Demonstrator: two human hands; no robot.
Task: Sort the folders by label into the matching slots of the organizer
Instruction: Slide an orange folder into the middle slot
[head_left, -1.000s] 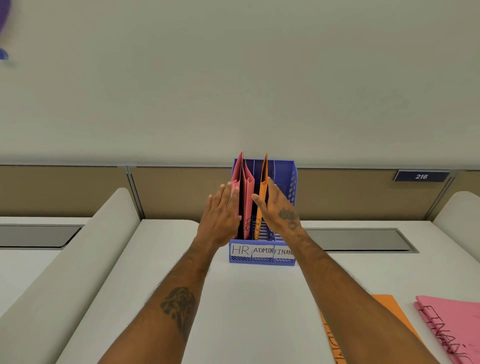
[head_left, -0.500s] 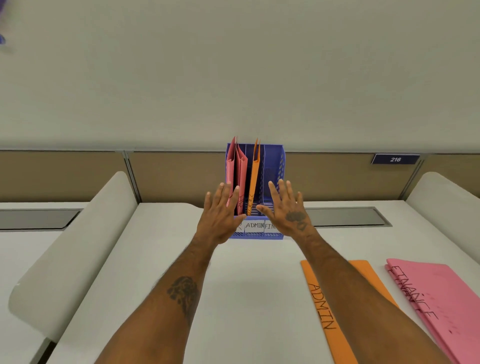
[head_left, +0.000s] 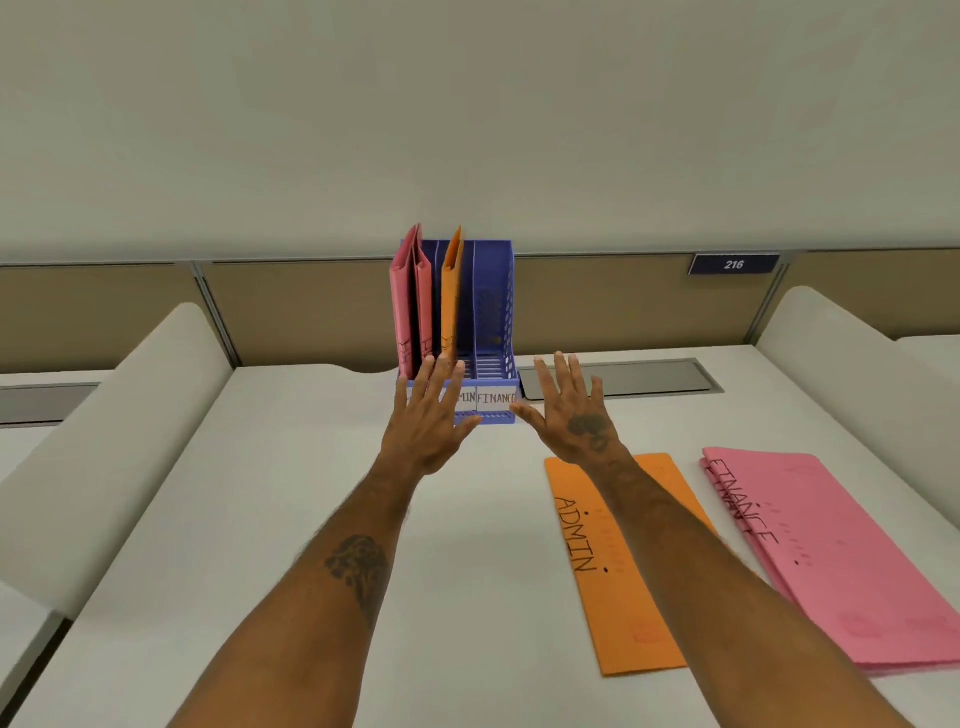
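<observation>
Both hands have drawn back from the blue organizer (head_left: 493, 312) at frame centre: the left hand (head_left: 428, 421) and right hand (head_left: 574, 415) now hover before its labelled front, fingers spread, holding nothing. Two pink folders (head_left: 410, 301) stand in its left slot and an orange folder (head_left: 451, 291) in the middle one. Flat at lower right lie the orange ADMIN folder (head_left: 613, 571) and the pink FINANCE folders (head_left: 841, 561).
</observation>
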